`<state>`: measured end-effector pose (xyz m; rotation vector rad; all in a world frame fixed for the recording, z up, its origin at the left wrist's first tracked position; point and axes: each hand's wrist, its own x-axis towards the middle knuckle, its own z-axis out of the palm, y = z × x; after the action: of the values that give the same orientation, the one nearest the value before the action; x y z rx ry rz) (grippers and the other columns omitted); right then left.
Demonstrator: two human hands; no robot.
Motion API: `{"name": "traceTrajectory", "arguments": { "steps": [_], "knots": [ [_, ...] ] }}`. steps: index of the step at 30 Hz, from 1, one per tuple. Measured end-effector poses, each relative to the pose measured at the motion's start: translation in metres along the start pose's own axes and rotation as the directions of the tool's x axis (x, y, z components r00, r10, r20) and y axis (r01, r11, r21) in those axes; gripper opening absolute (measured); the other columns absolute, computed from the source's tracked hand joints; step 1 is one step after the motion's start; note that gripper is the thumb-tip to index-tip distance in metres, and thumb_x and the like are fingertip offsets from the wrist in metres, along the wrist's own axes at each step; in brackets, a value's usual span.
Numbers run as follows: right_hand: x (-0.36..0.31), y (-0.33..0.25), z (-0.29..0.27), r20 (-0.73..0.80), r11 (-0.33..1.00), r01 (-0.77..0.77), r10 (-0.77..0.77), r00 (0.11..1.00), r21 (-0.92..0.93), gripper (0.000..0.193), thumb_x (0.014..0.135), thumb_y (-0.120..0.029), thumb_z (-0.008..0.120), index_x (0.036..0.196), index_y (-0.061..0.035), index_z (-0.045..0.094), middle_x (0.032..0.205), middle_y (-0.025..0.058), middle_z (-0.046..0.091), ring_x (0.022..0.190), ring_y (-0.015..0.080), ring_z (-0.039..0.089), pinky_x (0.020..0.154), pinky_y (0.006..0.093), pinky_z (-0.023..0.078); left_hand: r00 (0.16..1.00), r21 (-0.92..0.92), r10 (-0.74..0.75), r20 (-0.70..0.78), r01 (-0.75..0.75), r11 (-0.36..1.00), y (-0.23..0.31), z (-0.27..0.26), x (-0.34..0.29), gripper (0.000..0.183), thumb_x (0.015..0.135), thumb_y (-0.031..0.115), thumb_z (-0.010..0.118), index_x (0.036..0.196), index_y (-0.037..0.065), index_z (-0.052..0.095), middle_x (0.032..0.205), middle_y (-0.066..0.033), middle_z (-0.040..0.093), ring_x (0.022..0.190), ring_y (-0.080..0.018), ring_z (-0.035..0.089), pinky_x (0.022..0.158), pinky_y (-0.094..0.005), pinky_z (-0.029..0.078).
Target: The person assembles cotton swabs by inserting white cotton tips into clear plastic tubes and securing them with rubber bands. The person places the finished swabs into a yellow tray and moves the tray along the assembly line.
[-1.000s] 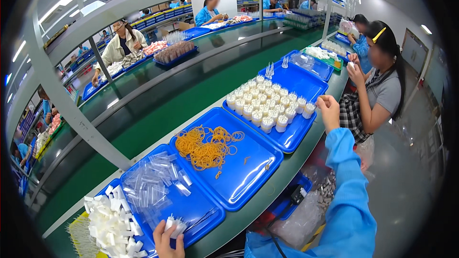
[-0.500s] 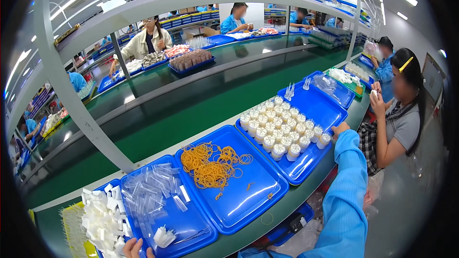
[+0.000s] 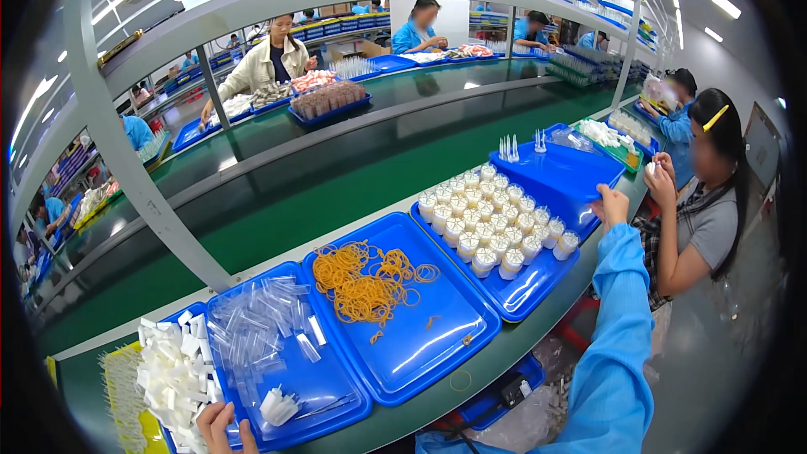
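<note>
My right hand (image 3: 611, 206) is closed on the near right corner of a blue tray (image 3: 551, 175), which tilts up beside rows of round white pieces (image 3: 496, 217) with slotted tops. Those pieces stand upright in a larger blue tray (image 3: 542, 282). Small clear pointed parts (image 3: 508, 148) stand at the tilted tray's far left edge. My left hand (image 3: 223, 430), thumb and fingers apart, is at the lower edge between a heap of white blocks (image 3: 175, 370) and a tray (image 3: 336, 399) of clear plastic tubes (image 3: 261, 328). A small white bundle (image 3: 277, 406) lies beside it.
Orange rubber bands (image 3: 361, 282) lie in the middle blue tray (image 3: 437, 361). A metal upright (image 3: 160, 210) rises behind the trays. Beyond runs a green conveyor belt (image 3: 353, 164). A person (image 3: 702, 210) sits close on my right; others work across the belt.
My right hand has risen with the tray's corner, and that tray now tilts. My left hand has shifted slightly left and up. The whole view has moved a little.
</note>
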<state>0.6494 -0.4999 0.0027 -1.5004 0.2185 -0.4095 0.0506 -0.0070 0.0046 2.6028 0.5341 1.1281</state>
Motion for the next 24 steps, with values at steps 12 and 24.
{"name": "traceTrajectory", "arguments": {
  "steps": [12, 24],
  "knots": [
    [-0.142, -0.113, -0.009, 0.135, 0.957, 0.291, -0.288, 0.948, -0.003, 0.026, 0.091, -0.019, 0.068, 0.073, -0.0118, 0.052, 0.070, -0.0043, 0.050, 0.062, 0.0051, 0.053, 0.056, 0.0246, 0.051, 0.998, -0.115, -0.003, 0.070, 0.012, 0.993, 0.015, -0.005, 0.022, 0.038, 0.082, -0.009, 0.068, 0.118, 0.001, 0.064, 0.115, -0.0154, 0.060, 0.094, -0.0250, 0.059, 0.081, -0.0330, 0.049],
    [-0.316, -0.067, 0.033, 0.542, 0.902, -0.269, 0.046, 0.839, 0.339, 0.012, 0.089, -0.014, 0.070, 0.082, -0.0070, 0.062, 0.083, 0.0008, 0.064, 0.075, 0.0079, 0.060, 0.070, 0.0257, 0.050, 0.596, -0.605, 0.125, 0.793, 0.748, 0.274, 0.102, 0.043, 0.092, 0.051, 0.093, 0.011, 0.066, 0.138, -0.004, 0.045, 0.129, -0.0191, 0.058, 0.119, -0.0270, 0.058, 0.099, -0.0415, 0.049]
  ]
}}
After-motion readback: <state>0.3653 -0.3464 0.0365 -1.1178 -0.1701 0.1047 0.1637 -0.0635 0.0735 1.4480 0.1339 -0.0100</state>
